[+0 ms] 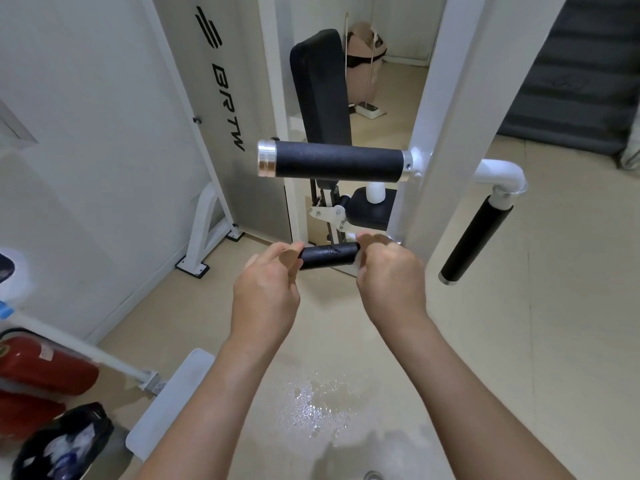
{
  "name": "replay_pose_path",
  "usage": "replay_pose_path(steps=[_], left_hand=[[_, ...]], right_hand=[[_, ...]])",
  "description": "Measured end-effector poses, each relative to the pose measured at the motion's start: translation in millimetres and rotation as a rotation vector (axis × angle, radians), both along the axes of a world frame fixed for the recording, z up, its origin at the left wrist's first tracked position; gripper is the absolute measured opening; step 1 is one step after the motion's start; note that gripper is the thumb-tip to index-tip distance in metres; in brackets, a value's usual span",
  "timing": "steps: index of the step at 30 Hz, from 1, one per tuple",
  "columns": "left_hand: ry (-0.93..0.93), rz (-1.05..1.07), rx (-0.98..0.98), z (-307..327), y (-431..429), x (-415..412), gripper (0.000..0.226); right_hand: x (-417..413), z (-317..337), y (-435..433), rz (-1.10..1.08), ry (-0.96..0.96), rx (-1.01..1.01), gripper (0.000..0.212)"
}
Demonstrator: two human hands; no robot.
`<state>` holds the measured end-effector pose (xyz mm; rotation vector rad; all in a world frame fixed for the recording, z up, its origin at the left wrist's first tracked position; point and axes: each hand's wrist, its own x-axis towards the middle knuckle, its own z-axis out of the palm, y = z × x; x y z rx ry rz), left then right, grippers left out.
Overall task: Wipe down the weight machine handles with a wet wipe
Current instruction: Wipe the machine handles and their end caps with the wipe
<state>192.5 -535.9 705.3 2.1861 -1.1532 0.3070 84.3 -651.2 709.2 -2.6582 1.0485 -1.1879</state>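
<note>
A short black foam handle (328,255) of the white weight machine runs left to right at the centre of the head view. My left hand (266,289) grips its left end with curled fingers. My right hand (389,275) is curled round its right end, with a bit of white wet wipe (356,266) showing under the fingers. Above it sticks out a longer black handle (337,161) with a silver end cap. A third black handle (474,237) hangs slanted at the right.
The machine's white upright (443,133) and black back pad (322,88) stand behind the handles. Red fire extinguishers (41,372) and a dark bag (62,445) lie at lower left. A wet patch (311,407) glistens on the beige floor below my arms.
</note>
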Motion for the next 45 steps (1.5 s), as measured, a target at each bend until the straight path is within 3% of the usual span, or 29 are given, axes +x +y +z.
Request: replay_pose_path(steps=[6, 11, 16, 23, 29, 33, 37, 45], left_hand=[[0.014, 0.009, 0.017, 1, -1, 5, 0.028], [0.022, 0.020, 0.012, 0, -2, 4, 0.026], [0.025, 0.024, -0.009, -2, 1, 0, 0.027], [0.038, 0.026, -0.018, -1, -3, 2, 0.027], [0.052, 0.035, -0.050, -6, -2, 0, 0.028], [0.096, 0.063, -0.068, -4, -2, -4, 0.028], [0.092, 0.051, -0.075, -5, -3, -5, 0.028], [0.200, 0.069, -0.139, -7, -4, -8, 0.029]], right_hand=[[9, -11, 18, 0.103, 0.056, -0.023, 0.044], [8, -2, 6, 0.011, 0.025, 0.029, 0.043], [-10, -16, 16, 0.067, -0.043, -0.102, 0.027], [7, -12, 14, 0.105, 0.044, 0.011, 0.046], [22, 7, 1, 0.105, 0.077, -0.025, 0.023], [3, -2, 13, 0.180, 0.134, -0.016, 0.026], [22, 9, 0, 0.084, 0.118, -0.019, 0.009], [25, 6, 17, 0.109, 0.171, -0.080, 0.020]])
